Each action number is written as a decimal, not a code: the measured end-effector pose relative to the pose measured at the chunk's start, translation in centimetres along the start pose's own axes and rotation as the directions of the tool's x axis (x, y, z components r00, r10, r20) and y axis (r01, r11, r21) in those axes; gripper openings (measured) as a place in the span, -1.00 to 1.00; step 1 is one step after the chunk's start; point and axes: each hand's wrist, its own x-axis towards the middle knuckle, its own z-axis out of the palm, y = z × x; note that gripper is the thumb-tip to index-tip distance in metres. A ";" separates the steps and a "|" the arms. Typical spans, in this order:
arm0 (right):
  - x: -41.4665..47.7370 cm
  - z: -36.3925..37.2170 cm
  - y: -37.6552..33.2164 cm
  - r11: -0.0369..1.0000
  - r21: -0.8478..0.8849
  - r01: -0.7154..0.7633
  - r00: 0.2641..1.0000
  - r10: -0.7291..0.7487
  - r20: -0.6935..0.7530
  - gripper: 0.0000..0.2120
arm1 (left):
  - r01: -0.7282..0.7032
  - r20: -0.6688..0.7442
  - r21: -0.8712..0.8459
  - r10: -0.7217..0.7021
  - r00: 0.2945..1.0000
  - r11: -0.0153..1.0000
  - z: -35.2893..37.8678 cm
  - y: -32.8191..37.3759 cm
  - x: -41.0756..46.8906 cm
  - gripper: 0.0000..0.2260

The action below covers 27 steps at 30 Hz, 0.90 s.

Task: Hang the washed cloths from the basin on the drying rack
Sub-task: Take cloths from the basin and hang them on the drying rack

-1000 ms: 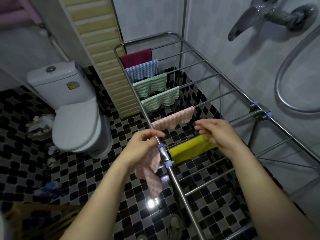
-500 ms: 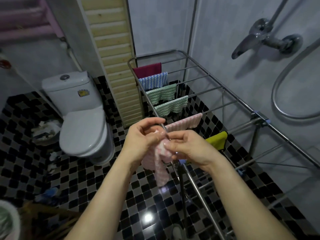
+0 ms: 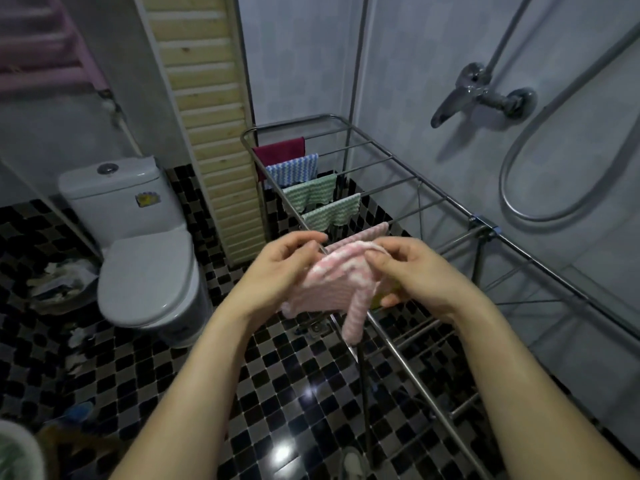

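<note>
A pink striped cloth (image 3: 329, 289) hangs bunched between both hands, above the near left rail of the metal drying rack (image 3: 408, 178). My left hand (image 3: 280, 265) pinches its left edge and my right hand (image 3: 412, 268) pinches its top right edge. On the rack's bars hang a maroon cloth (image 3: 280, 150), a blue striped cloth (image 3: 294, 169), two green striped cloths (image 3: 311, 194) and another pink cloth (image 3: 374, 230). A yellow cloth (image 3: 382, 297) shows only as a sliver behind my right hand. The basin's rim (image 3: 17, 448) shows at the bottom left corner.
A white toilet (image 3: 138, 244) stands on the left of the black checkered floor, with a full waste bin (image 3: 62, 275) beside it. A shower mixer (image 3: 481, 91) and hose (image 3: 561, 168) are on the right wall. A slatted wooden panel (image 3: 207, 116) stands behind the rack.
Both hands have come together on the pink cloth and spread it wider between them. My right hand left the yellow cloth a second ago. The view has tilted up.
</note>
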 end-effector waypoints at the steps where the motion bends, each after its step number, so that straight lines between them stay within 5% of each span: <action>1: -0.1 0.0 -0.2 0.999 -0.037 0.033 0.999 -0.034 -0.017 -0.82 | 0.005 0.094 0.083 -0.013 0.995 0.997 0.3 0.1 -0.1 -0.81; 3: -0.5 -0.5 -0.6 0.992 -0.094 0.085 0.994 -0.090 -0.055 -0.81 | -0.035 0.188 0.205 -0.004 0.982 0.978 1.4 0.2 -0.3 -0.77; 7: -2.4 -3.3 -1.2 0.960 -0.267 0.082 0.995 -0.096 -0.038 -0.88 | -0.149 0.051 0.256 0.141 0.989 0.955 3.8 1.0 -0.4 -0.85; 11: -4.5 -7.8 -0.3 0.806 -0.592 0.002 0.995 -0.064 -0.083 -0.81 | -0.248 -0.008 0.256 0.259 0.966 0.934 6.2 1.6 -0.3 -0.88; 18: -7.5 -14.5 3.7 0.987 -0.157 -0.022 0.967 -0.018 -0.253 -0.68 | -0.270 0.100 0.130 0.258 0.961 0.954 11.8 1.1 0.2 -0.88; 22: -8.2 -16.3 7.7 0.965 0.260 -0.033 0.950 0.111 -0.292 -0.76 | -0.139 0.170 0.021 0.133 0.976 0.990 14.6 -1.3 0.5 -0.85; 24: -8.1 -16.7 10.5 0.956 0.271 -0.109 0.932 0.193 -0.307 -0.82 | 0.013 0.248 0.059 -0.027 0.969 0.998 15.9 -3.1 0.6 -0.86; 27: -7.8 -16.9 14.6 0.967 0.067 -0.245 0.914 0.254 -0.315 -0.85 | 0.093 0.268 0.454 -0.235 0.934 0.886 17.4 -6.9 0.7 -0.93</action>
